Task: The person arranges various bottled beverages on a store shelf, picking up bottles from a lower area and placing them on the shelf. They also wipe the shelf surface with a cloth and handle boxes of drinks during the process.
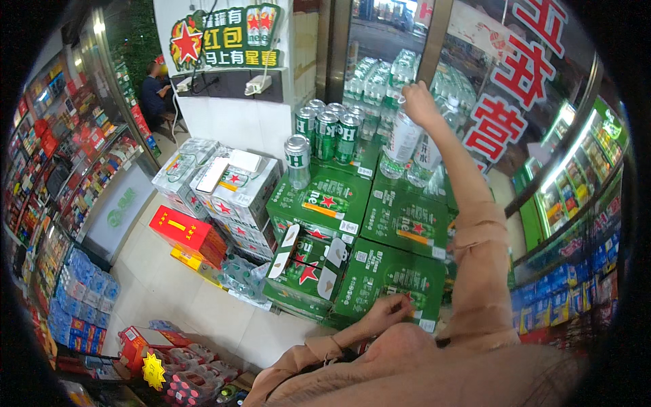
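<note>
With my right hand I grip the top of a large clear plastic water bottle, where a pale ring shows by my fingers. A second large bottle stands beside it on the green Heineken beer cartons. My left hand is loosely curled over the front carton; its palm is hidden, and nothing shows in it. Several tall green beer cans stand in a group at the back, and a silver-topped can stands in front of them. A green carton with raised flaps is at the front left.
Silver beer cartons bear a white phone and a white box. A red box and wrapped bottles are beside them. Behind the cartons is a glass window. A person sits at the upper left.
</note>
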A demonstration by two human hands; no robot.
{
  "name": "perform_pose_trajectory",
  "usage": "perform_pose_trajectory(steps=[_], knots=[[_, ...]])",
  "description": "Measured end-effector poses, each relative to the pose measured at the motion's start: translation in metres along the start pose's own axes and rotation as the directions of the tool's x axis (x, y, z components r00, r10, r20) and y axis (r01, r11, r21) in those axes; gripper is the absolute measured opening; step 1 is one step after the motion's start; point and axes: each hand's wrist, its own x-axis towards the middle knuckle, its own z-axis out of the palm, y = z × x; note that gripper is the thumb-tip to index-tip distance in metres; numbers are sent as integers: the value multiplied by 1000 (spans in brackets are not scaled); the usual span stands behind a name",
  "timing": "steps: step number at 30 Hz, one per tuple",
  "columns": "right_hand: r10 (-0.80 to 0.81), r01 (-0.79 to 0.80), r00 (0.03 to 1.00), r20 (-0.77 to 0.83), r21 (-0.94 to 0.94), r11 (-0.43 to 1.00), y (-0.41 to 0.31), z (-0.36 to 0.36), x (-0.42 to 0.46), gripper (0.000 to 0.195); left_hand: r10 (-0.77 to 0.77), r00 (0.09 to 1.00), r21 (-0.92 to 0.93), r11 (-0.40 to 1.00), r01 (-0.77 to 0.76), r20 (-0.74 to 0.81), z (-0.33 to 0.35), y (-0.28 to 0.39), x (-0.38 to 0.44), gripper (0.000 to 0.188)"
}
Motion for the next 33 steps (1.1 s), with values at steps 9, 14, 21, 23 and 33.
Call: perform_pose_trajectory(steps=[9, 14, 21, 23, 33], knots=[[199, -319, 946, 256, 634, 704, -15, -91, -65, 28, 37, 999, 10, 999, -37, -4, -3, 3, 1, 6], [282, -462, 863, 418, 880, 109, -22, -120, -137, 24, -82, 995, -282, 955, 95, 59, -10, -8, 2, 10], [220, -585, 766, 604, 797, -150, -86, -194, -258, 18, -144, 989, -703, 702, 114, 17, -17, 33, 49, 60], [176, -580, 784, 595, 804, -135, -106, -198, -287, 23, -161, 987, -809, 576, 113, 24, -26, 26, 64, 65], [186, -316, 932, 313, 949, -12, -180, -278, -411, 20, -221, 973, -733, 673, 98, -72, 38, 64, 69, 66]])
